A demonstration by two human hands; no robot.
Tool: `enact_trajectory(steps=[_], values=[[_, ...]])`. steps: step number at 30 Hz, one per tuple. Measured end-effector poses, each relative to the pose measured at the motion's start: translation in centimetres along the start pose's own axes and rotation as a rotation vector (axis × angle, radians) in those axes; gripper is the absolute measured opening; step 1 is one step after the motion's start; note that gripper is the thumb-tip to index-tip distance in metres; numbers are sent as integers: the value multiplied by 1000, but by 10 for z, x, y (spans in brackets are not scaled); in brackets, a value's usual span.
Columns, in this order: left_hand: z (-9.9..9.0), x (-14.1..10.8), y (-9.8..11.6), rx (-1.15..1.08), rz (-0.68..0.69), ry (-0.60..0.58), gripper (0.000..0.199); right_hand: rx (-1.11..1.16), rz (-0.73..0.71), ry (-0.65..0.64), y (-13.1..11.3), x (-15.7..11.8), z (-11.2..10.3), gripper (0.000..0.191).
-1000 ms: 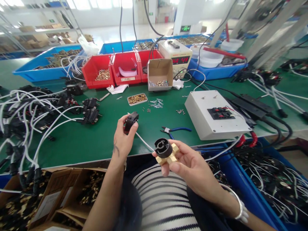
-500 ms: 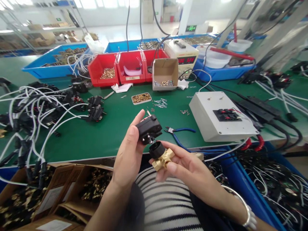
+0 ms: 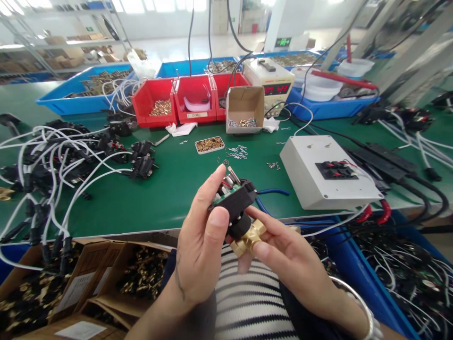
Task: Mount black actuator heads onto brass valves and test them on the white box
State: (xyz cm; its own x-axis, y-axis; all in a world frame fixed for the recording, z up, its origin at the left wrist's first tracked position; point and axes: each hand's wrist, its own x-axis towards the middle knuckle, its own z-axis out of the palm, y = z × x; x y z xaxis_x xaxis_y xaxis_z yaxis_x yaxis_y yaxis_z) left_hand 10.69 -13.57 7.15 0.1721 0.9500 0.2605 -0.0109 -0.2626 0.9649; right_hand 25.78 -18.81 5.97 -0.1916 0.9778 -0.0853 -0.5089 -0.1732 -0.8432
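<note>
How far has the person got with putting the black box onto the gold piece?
Looks done: the black box sits on the black collar of the gold piece, touching it. In hand: the left hand grips the box, the right hand holds the gold piece from below. Left: the box looks tilted, so it may not be fully seated. Many wired black units lie on the green table.
</note>
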Motion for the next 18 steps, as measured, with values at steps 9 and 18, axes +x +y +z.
enact_trajectory(steps=[9,18], values=[[-1,-3,-6,97,131,-46,44,-54,-36,23,2,-3,5,55],[-4,0,-13,283,192,-146,69,-82,-113,163,2,6,1,89]])
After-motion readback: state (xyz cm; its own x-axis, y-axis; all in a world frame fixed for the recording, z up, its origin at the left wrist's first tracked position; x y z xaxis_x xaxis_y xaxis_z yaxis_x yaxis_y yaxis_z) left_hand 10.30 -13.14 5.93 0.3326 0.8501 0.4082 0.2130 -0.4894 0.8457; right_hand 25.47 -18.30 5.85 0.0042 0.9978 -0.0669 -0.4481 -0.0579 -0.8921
